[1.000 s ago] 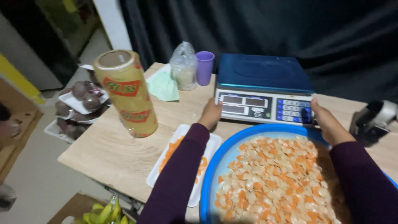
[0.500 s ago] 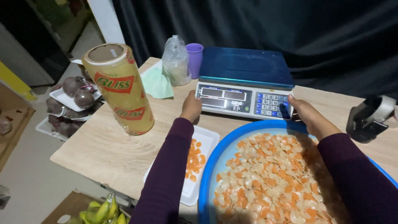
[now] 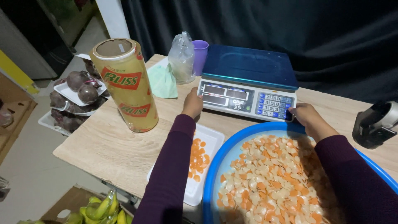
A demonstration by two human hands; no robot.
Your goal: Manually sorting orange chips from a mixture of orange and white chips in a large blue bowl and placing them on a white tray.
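Where both hands flank it at the surface's far edge: digital scale (image 3: 248, 81), rigid, likely weighty. Left hand (image 3: 193, 103) fingers curled against front-left corner; right hand (image 3: 309, 119) fingers gripping front-right corner.

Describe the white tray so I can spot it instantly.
Start at the digital scale on the wooden table. In front of it, beside the blue basin, lies the white tray under the left forearm. Only it is flat, rectangular, holding only orange slices.
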